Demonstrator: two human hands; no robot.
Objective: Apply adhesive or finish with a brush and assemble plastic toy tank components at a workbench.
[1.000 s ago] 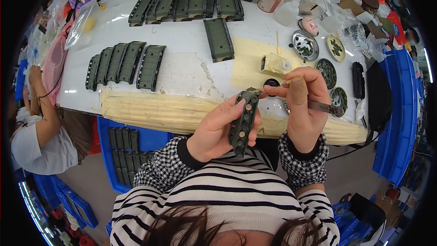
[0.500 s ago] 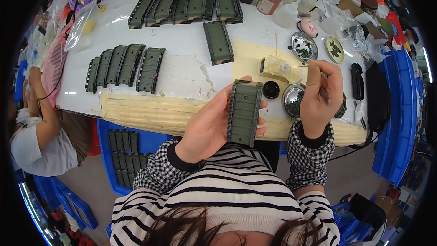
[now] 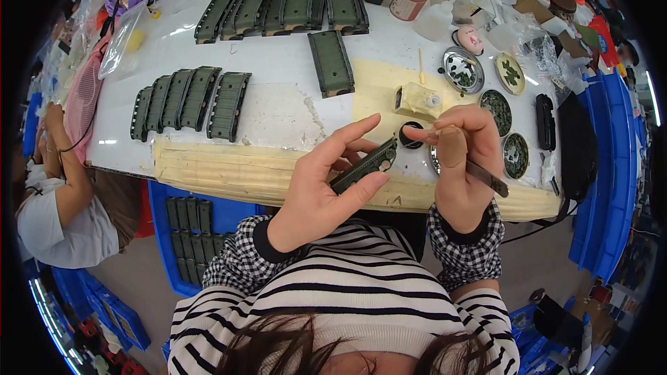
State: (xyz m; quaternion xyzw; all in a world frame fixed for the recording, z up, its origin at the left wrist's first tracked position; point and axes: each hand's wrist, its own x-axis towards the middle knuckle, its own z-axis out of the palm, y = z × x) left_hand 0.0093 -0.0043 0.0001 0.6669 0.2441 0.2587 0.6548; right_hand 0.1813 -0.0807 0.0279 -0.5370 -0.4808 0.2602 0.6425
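My left hand (image 3: 309,184) is closed around a dark green ribbed panel (image 3: 363,168), tilted so that its end and narrow edge face up. A small pale round spot shows on that end. To its right, my right hand (image 3: 464,163) pinches metal tweezers (image 3: 490,179); their back end juts out below the palm, while the tips are hard to make out. The fingertips are close to a small black round pot (image 3: 413,135). Behind it lies a cream-taped block (image 3: 417,100) with a small clear nozzle. A round metal dish is mostly hidden behind my right hand.
Several green panels (image 3: 299,7) stand in a row at the back, more (image 3: 177,101) at left, and a single panel (image 3: 331,62) between. Dishes of small green pieces (image 3: 495,112) sit at right. A blue crate (image 3: 160,236) holds panels below the table edge. Another person (image 3: 66,215) sits at left.
My left hand has turned the panel from face-up onto its edge. My right hand has moved down and left, away from the taped block's nozzle; the thin rod there no longer shows, and tweezers now do.
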